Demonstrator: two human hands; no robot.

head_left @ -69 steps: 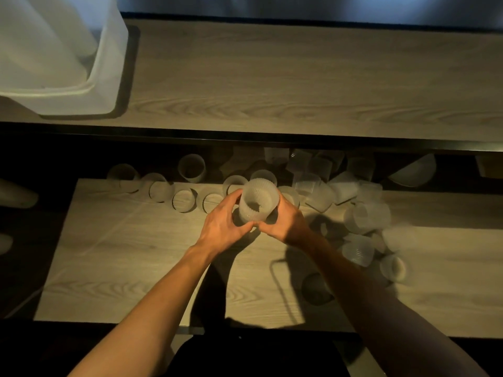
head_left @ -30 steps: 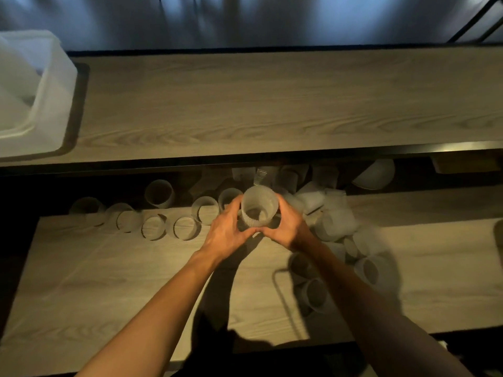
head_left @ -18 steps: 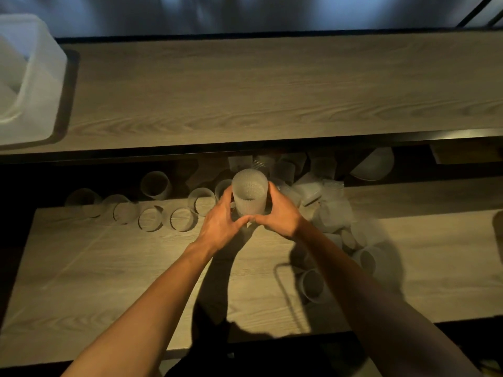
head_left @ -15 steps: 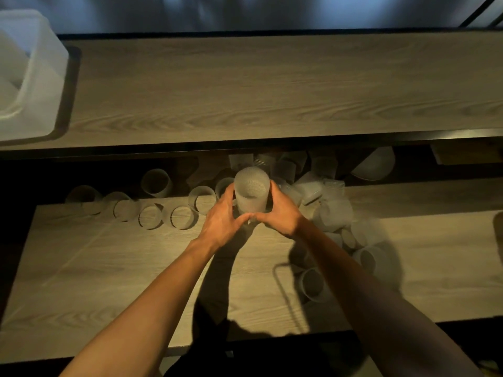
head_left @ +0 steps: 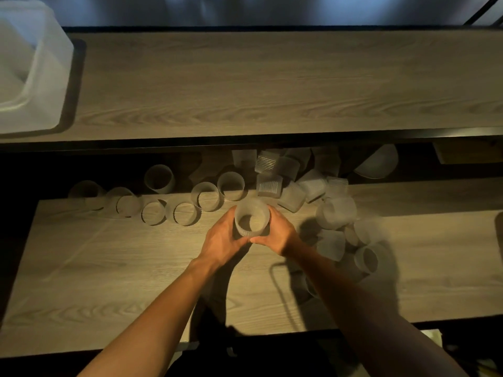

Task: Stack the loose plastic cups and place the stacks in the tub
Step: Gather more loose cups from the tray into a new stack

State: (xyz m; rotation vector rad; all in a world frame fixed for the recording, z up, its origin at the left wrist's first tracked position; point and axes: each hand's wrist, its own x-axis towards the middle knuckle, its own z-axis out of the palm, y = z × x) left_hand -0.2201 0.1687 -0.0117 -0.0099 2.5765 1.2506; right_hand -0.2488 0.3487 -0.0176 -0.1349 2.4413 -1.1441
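Hands: we see the left hand [head_left: 221, 239] and right hand [head_left: 279, 232] curled round one ribbed cup [head_left: 251, 210], its mouth up and the thumbs nearly meeting at its near side.
Contents: we cannot tell whether other cups are nested inside it.
Left row: loose cups [head_left: 185, 213] lie on their sides along the far edge of the lower table [head_left: 109, 281].
Right heap: jumbled cups [head_left: 337, 213] lie near the right hand.
Tub: the translucent tub [head_left: 51, 77] stands at the left end of the upper shelf [head_left: 272, 91], well apart from the cups.

Left hand [head_left: 221, 236] and right hand [head_left: 279, 235] cupped together, thumbs seemingly touching.
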